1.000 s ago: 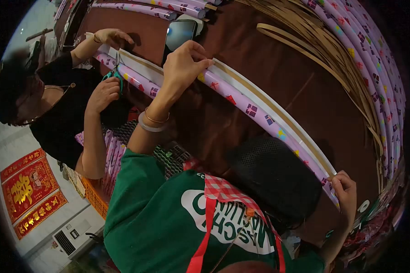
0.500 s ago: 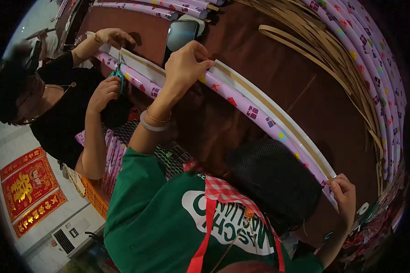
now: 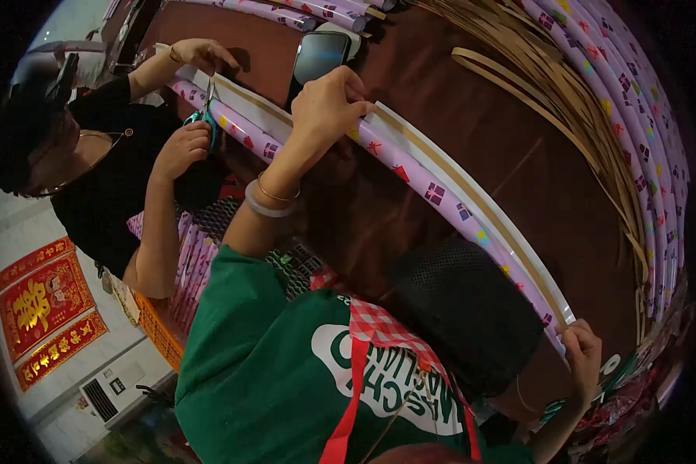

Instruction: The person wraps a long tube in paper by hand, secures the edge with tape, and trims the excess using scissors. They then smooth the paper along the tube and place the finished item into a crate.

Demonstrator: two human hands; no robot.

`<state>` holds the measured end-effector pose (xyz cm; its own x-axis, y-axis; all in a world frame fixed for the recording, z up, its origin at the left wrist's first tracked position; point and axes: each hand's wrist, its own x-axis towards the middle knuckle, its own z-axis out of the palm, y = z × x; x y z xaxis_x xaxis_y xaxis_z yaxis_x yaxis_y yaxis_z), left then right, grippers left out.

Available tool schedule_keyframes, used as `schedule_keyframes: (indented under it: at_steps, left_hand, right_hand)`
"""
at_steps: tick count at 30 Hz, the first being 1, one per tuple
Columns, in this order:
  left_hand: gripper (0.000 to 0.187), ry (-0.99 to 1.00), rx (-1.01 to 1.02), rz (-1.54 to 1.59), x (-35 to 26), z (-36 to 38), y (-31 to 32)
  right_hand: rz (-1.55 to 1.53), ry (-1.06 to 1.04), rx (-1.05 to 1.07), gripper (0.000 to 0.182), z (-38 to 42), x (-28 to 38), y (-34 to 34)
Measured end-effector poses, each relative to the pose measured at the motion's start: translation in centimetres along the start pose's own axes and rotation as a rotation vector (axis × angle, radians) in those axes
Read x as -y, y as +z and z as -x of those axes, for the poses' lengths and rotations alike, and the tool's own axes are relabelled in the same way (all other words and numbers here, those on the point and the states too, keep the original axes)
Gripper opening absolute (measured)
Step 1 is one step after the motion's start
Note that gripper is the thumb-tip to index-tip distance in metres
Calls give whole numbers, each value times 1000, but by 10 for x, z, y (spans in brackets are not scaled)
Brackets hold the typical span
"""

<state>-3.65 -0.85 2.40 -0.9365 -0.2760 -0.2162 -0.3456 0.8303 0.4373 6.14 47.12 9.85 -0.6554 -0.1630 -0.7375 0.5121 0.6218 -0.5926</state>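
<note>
A lilac wrapping paper roll (image 3: 435, 193) printed with gifts stretches between my two hands. Its white inner edge is turned up, with a brown strip (image 3: 472, 182) lying along it. My left hand (image 3: 329, 108), bracelets at the wrist, pinches the roll's left end. At the other end, my right hand (image 3: 581, 352) has thumb and fingers closed on the roll and the strip's tip. To the left, a co-worker holds teal-handled scissors (image 3: 207, 116) at another lilac roll (image 3: 240, 131), which also has a white edge.
A phone (image 3: 317, 62) lies beyond my left hand. Loose brown strips (image 3: 549, 93) and a stack of lilac rolls (image 3: 634, 139) line the far right. A black mesh bag (image 3: 468, 309) sits between me and the roll. Brown cloth (image 3: 533, 209) covers the table.
The view has shifted slightly, so most things sit a little lower or further right. Both my hands keep their grip on the roll. The co-worker's scissors stay at the other roll.
</note>
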Motion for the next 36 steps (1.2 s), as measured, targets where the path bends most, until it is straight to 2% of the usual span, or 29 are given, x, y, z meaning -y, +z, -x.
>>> schedule_keyframes:
  at_steps: [4,7,9,12,16,18,19,22,23,24,25,27,29,33,34,35,36]
  left_hand:
    - [31,-1,8,-1,-2,-2,-1]
    - [27,27,-31,52,1,-3,3]
    - [28,35,-27,69,2,-5,4]
    - [29,37,-25,76,3,-6,4]
    - [34,28,1,55,1,-5,2]
    - [28,55,-39,83,6,-7,6]
    - [29,51,-41,75,4,-6,4]
    - [36,125,-27,10,6,-12,2]
    - [34,53,-10,18,-3,-9,0]
    - [34,152,-3,124,19,-20,9]
    - [34,100,46,122,-1,-13,-1]
    - [33,145,17,132,6,-16,4]
    - [34,122,19,-56,-6,-15,-2]
    - [36,186,87,66,28,-32,-1]
    - [36,200,74,-8,16,-27,-3]
    - [36,214,59,-83,5,-22,-6]
    - [34,212,94,-28,13,-29,-7]
  right_hand:
    - [-5,-28,3,25,4,-14,-7]
    - [-32,-58,-38,17,7,-23,-9]
    - [-18,-28,-45,25,11,-23,-12]
    - [-26,-55,-83,19,17,-34,-15]
    - [-83,-21,-140,21,29,-58,-27]
    - [-40,-136,-151,24,38,-63,-33]
    - [77,-71,-229,32,45,-74,-40]
    - [-12,144,-317,28,63,-70,-49]
    - [-43,121,-351,26,69,-92,-57]
    - [-69,96,-389,25,77,-117,-66]
    - [-42,148,-406,24,84,-123,-70]
    - [-11,175,-439,23,87,-135,-74]
    - [-33,199,-461,23,86,-133,-71]
    - [-66,308,-549,28,99,-156,-81]
    - [-39,295,-548,29,101,-169,-86]
    - [-138,319,-646,31,101,-176,-83]
    - [-111,322,-644,31,99,-180,-92]
